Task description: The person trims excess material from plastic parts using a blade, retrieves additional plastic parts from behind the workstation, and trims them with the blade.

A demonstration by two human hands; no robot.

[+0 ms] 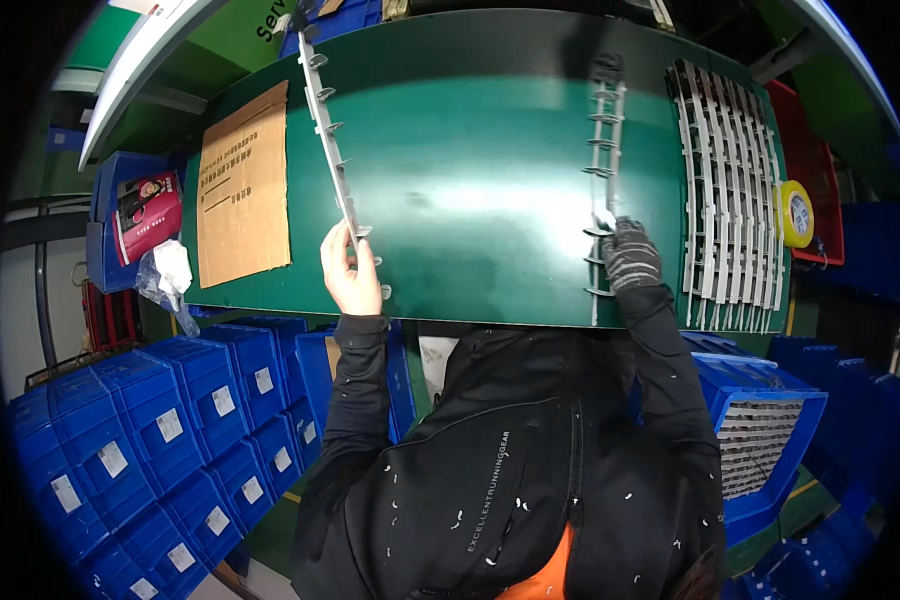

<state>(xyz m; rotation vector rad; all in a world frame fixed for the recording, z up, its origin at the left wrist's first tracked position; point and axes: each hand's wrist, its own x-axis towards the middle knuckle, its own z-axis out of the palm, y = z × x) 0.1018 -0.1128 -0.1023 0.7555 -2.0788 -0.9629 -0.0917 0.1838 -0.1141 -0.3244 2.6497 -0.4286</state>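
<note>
Handling of two long grey plastic moulded strips with side tabs on the green worktop (470,180). Bare left hand (351,272), fingers closed around the left strip (328,140); gloved right hand (631,256) pinches the right strip (604,150). Judged next: a firm, aligned grip. About nine finished strips (730,190) lie stacked right.

bare green tabletop (470,180) between strips (cardboard (242,185) left)

left hand (350,272) and gloved right hand (631,257) grip white strips (328,130).
</note>
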